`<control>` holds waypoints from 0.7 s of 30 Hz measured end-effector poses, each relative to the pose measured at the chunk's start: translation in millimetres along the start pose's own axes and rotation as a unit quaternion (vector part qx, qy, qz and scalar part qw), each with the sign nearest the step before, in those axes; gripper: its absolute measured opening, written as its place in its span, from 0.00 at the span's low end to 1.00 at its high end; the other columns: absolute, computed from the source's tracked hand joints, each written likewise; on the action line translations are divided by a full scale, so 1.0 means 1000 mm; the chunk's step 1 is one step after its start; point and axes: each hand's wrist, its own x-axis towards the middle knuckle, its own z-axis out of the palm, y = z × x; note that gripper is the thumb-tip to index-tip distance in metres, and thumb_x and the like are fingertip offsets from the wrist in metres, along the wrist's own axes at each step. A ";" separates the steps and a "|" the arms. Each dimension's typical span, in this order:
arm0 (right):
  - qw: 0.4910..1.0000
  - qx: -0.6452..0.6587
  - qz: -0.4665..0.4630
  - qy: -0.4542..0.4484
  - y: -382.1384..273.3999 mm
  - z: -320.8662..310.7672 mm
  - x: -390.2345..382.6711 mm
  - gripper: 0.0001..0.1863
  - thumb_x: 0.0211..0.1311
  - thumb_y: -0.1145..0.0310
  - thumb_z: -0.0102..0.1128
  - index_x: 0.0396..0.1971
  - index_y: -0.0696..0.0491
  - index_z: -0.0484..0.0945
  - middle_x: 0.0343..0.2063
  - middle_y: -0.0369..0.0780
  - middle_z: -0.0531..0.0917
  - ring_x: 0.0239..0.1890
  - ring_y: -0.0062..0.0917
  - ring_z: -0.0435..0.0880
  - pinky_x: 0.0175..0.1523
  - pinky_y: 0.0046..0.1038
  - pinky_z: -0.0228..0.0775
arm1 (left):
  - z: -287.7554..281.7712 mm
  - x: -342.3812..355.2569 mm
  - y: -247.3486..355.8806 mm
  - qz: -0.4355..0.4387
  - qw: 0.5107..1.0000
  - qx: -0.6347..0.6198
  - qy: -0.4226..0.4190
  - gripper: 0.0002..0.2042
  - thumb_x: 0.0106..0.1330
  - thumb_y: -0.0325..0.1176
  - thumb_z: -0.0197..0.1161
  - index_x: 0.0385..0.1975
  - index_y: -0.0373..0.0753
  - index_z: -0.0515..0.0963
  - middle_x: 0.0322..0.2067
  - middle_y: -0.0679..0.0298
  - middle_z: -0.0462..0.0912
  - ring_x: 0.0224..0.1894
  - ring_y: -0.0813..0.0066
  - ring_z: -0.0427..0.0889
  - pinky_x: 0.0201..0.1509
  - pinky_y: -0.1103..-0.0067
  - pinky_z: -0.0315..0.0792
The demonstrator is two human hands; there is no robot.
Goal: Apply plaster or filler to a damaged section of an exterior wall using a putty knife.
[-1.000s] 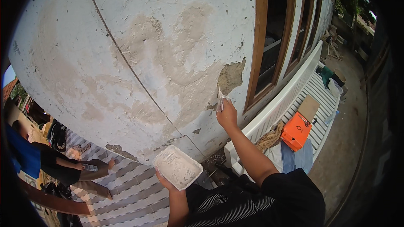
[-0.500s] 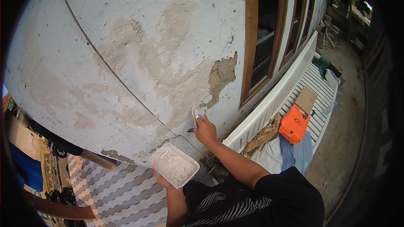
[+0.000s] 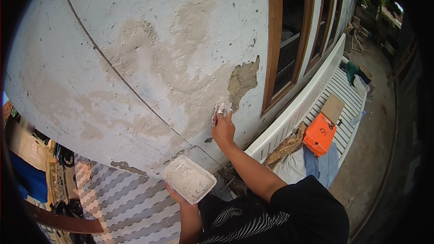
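Observation:
My left hand [image 3: 175, 194] supports a white rectangular tub [image 3: 210, 182] from below and from its left side. Pale, creamy putty coats the inside of the tub. My right hand [image 3: 223, 131] is closed around a putty knife [image 3: 216, 116] smeared with white putty, whose blade is mostly hidden by the putty and my fingers. The knife is at the white wall [image 3: 235, 22], by the lower left edge of a bare grey-brown patch [image 3: 243, 80] where the paint has come off. Beige smoothed areas spread over the wall left of that patch.
Brown-framed windows [image 3: 275, 40] stand right of the patch. Below them a white slatted bench [image 3: 337, 81] holds an orange box [image 3: 320, 134], a brown board [image 3: 332, 107] and cloths [image 3: 322, 162]. A dark cable [image 3: 113, 70] runs diagonally down the wall. Patterned tiles [image 3: 131, 203] lie at lower left.
My right hand has moved up along the wall with the putty knife, closer to the bare patch's lower edge. The tub in my left hand has stayed nearly in place.

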 end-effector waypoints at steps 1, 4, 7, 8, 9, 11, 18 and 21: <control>1.000 0.004 -0.023 -0.013 0.002 0.003 -0.005 0.19 0.43 0.73 0.65 0.39 0.58 0.75 0.44 0.49 0.70 0.36 0.44 0.79 0.39 0.38 0.74 | 0.000 0.001 0.000 0.005 1.000 0.002 -0.001 0.29 0.65 0.55 0.44 0.58 0.41 0.67 0.56 0.57 0.72 0.54 0.53 0.74 0.57 0.58 0.69; 0.997 0.003 -0.066 -0.036 0.012 0.005 -0.026 0.17 0.43 0.73 0.64 0.37 0.57 0.76 0.42 0.49 0.71 0.35 0.43 0.79 0.37 0.38 0.74 | -0.002 0.004 0.000 -0.028 1.000 -0.007 0.003 0.29 0.64 0.55 0.44 0.59 0.41 0.66 0.56 0.57 0.72 0.54 0.53 0.74 0.56 0.58 0.70; 0.982 0.026 -0.124 -0.143 0.031 -0.003 -0.043 0.16 0.47 0.74 0.59 0.39 0.57 0.76 0.40 0.49 0.75 0.35 0.44 0.80 0.40 0.40 0.74 | -0.005 0.011 0.000 -0.028 1.000 0.002 -0.002 0.29 0.64 0.55 0.44 0.58 0.41 0.67 0.56 0.57 0.72 0.54 0.53 0.74 0.56 0.57 0.70; 0.982 0.026 -0.124 -0.141 0.043 -0.005 -0.042 0.16 0.47 0.74 0.59 0.39 0.57 0.76 0.40 0.49 0.75 0.35 0.44 0.80 0.40 0.40 0.74 | -0.005 0.011 0.000 -0.028 1.000 0.002 -0.004 0.29 0.64 0.55 0.44 0.58 0.41 0.67 0.56 0.57 0.72 0.54 0.53 0.74 0.56 0.57 0.70; 0.980 0.088 -0.128 -0.121 0.056 -0.006 -0.041 0.17 0.46 0.74 0.59 0.40 0.57 0.76 0.38 0.49 0.76 0.35 0.44 0.80 0.41 0.39 0.73 | -0.004 0.011 0.000 -0.025 1.000 0.003 -0.001 0.29 0.64 0.55 0.44 0.58 0.41 0.67 0.56 0.57 0.72 0.54 0.53 0.74 0.56 0.57 0.70; 0.955 0.256 -0.024 -0.145 0.087 -0.004 -0.032 0.15 0.50 0.76 0.58 0.41 0.58 0.77 0.35 0.46 0.80 0.35 0.37 0.81 0.42 0.32 0.72 | -0.004 0.010 -0.001 -0.023 1.000 0.004 -0.001 0.29 0.64 0.55 0.44 0.58 0.41 0.67 0.56 0.57 0.72 0.54 0.53 0.74 0.56 0.57 0.69; 0.664 0.712 0.211 -0.087 0.067 -0.023 0.024 0.10 0.62 0.71 0.58 0.43 0.55 0.77 0.35 0.33 0.81 0.33 0.16 0.80 0.31 0.19 0.70 | -0.012 0.002 0.010 0.009 1.000 0.003 -0.016 0.29 0.64 0.55 0.45 0.59 0.41 0.66 0.56 0.56 0.72 0.55 0.53 0.73 0.57 0.57 0.69; 0.757 0.605 0.235 -0.072 0.053 -0.009 0.038 0.10 0.61 0.71 0.60 0.42 0.53 0.77 0.31 0.31 0.81 0.25 0.13 0.77 0.25 0.16 0.66 | -0.013 0.000 0.017 0.022 1.000 0.007 -0.015 0.30 0.64 0.55 0.46 0.60 0.41 0.66 0.57 0.56 0.71 0.56 0.53 0.73 0.58 0.57 0.68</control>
